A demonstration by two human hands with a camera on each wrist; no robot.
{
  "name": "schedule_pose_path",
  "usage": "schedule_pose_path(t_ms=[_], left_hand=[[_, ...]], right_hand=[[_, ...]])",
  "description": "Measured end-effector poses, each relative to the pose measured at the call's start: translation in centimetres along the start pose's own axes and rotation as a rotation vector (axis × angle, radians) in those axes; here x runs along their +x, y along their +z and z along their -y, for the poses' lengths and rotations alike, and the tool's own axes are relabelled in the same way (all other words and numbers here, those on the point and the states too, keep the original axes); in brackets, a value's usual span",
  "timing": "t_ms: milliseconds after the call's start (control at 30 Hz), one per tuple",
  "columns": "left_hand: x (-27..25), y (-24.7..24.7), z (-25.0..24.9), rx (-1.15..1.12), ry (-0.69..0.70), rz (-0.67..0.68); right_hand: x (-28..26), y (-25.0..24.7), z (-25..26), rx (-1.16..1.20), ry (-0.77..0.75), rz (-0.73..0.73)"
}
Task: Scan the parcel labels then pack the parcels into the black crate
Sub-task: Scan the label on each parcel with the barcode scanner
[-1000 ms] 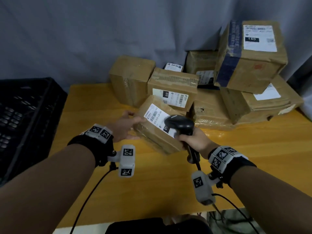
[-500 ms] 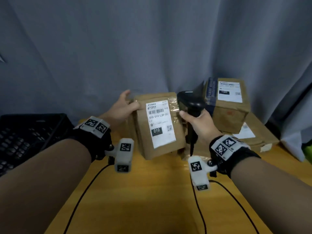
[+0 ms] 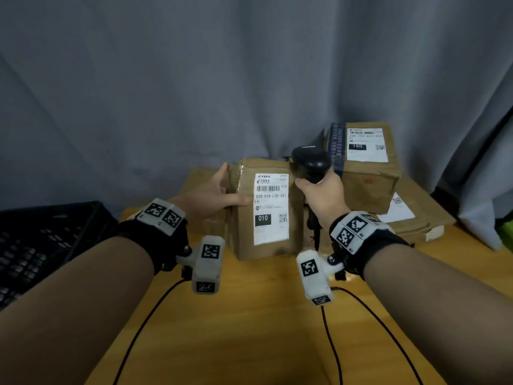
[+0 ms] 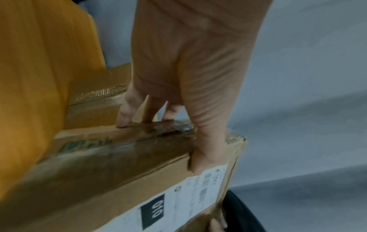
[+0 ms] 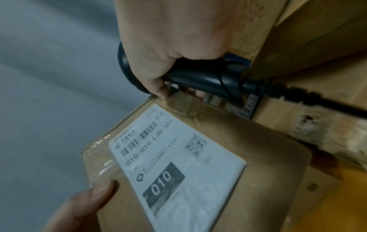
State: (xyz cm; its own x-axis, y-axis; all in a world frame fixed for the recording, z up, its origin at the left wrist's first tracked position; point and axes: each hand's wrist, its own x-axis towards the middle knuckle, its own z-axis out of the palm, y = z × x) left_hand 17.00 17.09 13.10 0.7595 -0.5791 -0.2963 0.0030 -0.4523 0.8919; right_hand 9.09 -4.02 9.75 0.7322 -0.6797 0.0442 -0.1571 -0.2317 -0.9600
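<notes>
While the left hand grips the parcel upright just above the bench, thumb on its face w/ fingers behind, the right hand is wrapped round the scanner right at its top corner. Imo back the scanner off, aim at the barcode, keep the thumb clear. Crate waits far left.

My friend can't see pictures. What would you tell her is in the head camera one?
A left hand holds a brown parcel upright, its white label marked 010 facing the camera. The right hand grips a black scanner beside it, above a yellow table with more parcels behind.
</notes>
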Motion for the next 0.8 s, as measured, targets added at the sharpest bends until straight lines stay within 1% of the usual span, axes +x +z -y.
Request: schedule_pose_path(t_ms=[67,133,200,233,300,400,533,633,800], left_hand=[[0.2,-0.5,0.3,0.026,0.009,-0.064],[0.5,-1.0,0.7,-0.021,-0.027,-0.098],[0.6,-1.2,0.8,-0.212,-0.074,-0.124],[0.6,-1.2,0.5,-0.293,-0.077,-0.164],[0.7,-1.5,-0.6,-0.369,-0.064,-0.263],[1.3,-2.4,-2.5,-0.328,-0.001,-0.374],[1.7,-3.3,-4.3,-0.264,0.045,-0.442],[1.5,-3.5,-4.4,-0.279,0.034,-0.471],[1.1,-3.9,-4.0,-0.269,0.02,-0.466]], right_hand=[[0.6,-0.3,1.7,-0.086,-0.067,0.038],[0.9,-0.9,4.2,-0.127,-0.108,0.096],[1.1,-1.5,6.8,-0.109,-0.119,0.185],[1.0,-1.8,8.2,-0.096,-0.124,0.238],[0.7,-2.2,10.4,-0.087,-0.137,0.311],[0.4,-2.1,12.8,-0.102,-0.169,0.343],[0.0,-1.2,14.3,-0.133,-0.18,0.345],[-0.6,-0.5,14.5,-0.18,-0.173,0.375],[-1.5,-0.1,14.9,-0.172,-0.179,0.405]])
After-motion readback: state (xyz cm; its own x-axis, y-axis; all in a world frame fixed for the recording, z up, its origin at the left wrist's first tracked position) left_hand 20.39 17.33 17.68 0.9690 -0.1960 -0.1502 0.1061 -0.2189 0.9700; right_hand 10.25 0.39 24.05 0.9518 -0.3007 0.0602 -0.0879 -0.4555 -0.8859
